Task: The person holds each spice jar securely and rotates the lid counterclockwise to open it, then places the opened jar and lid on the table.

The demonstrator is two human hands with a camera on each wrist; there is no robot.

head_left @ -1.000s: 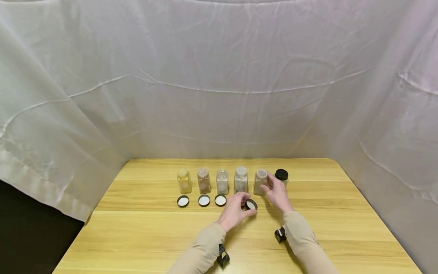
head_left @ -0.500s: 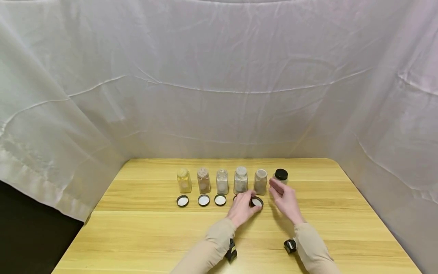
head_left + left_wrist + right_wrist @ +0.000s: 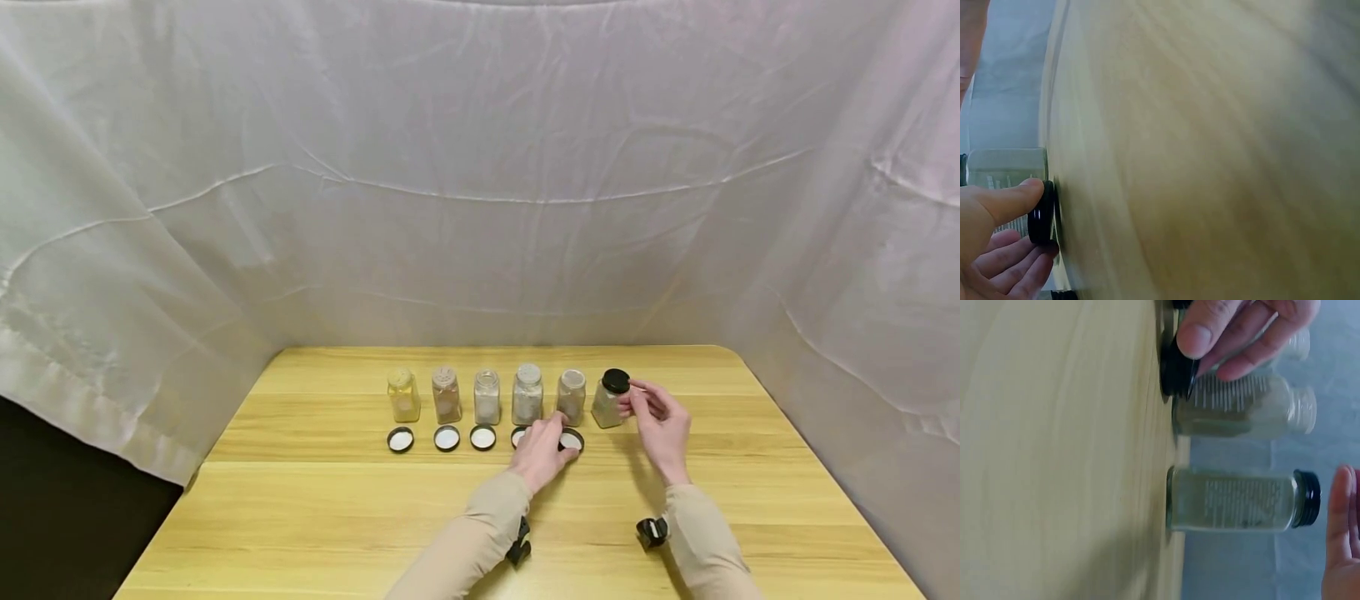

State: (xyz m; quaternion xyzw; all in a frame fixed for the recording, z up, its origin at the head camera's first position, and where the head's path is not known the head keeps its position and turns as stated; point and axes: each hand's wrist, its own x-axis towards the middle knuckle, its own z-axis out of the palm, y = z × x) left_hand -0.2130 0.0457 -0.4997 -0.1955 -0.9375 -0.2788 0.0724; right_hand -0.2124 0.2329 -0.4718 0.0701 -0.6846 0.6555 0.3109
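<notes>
My left hand [image 3: 539, 455] pinches a black jar lid [image 3: 572, 439] with a white liner facing up, low over the table. In the left wrist view the thumb and fingertips lie at the rim of this lid [image 3: 1041, 220]. Just behind stands an uncapped spice jar [image 3: 572, 402] of greyish powder. To its right is a spice jar [image 3: 607, 408] with its black lid [image 3: 616, 381] on. My right hand [image 3: 663, 429] is beside that capped jar, fingers extended toward the lid. The right wrist view shows a gap between the fingers and the capped jar [image 3: 1238, 503].
Several more uncapped jars stand in a row to the left, including a yellow one [image 3: 405, 402] and a brown one [image 3: 447, 400]. Upturned lids lie in front of them, such as this lid [image 3: 401, 440]. Pale cloth [image 3: 480, 250] hangs behind the wooden table [image 3: 315, 517].
My left hand has carried the lid rightward to before the fifth jar, uncovering another lid behind it. My right hand has left that jar and moved right to the capped one.
</notes>
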